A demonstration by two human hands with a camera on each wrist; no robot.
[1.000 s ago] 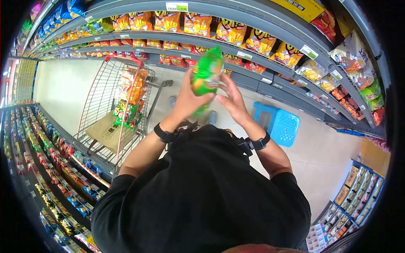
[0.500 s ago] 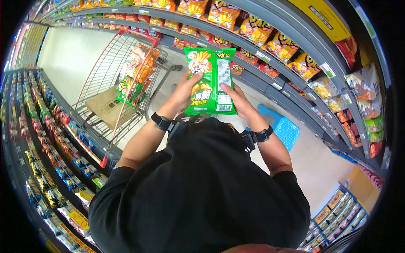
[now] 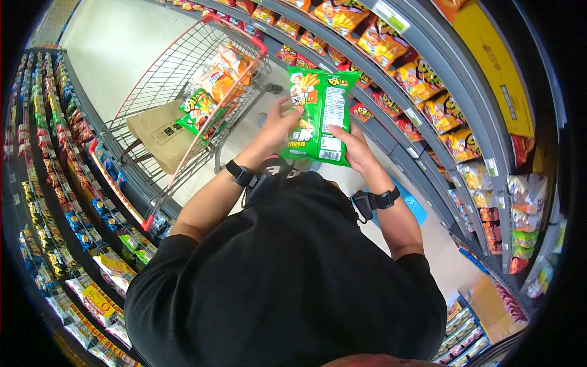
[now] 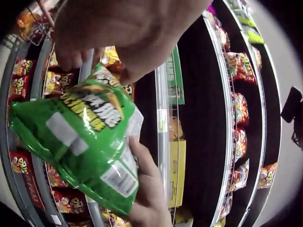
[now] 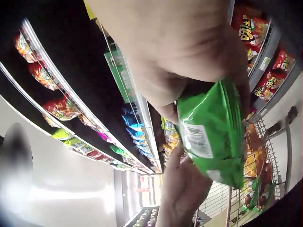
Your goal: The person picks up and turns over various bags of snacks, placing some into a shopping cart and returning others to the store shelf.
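Green snack bag (image 3: 319,116) now turned flat, label side up.
Left hand (image 3: 278,129) and right hand (image 3: 356,150) grip its glossy crinkled edges; wire cart (image 3: 183,92) at ten o'clock.

Red-rimmed shopping cart (image 3: 174,73) with snack packets (image 3: 211,92), beside stocked shelves (image 3: 422,98).

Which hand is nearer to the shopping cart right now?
Left. The left hand grips the green snack bag on the side facing the shopping cart; the right hand holds the bag's far side, farther from the cart.
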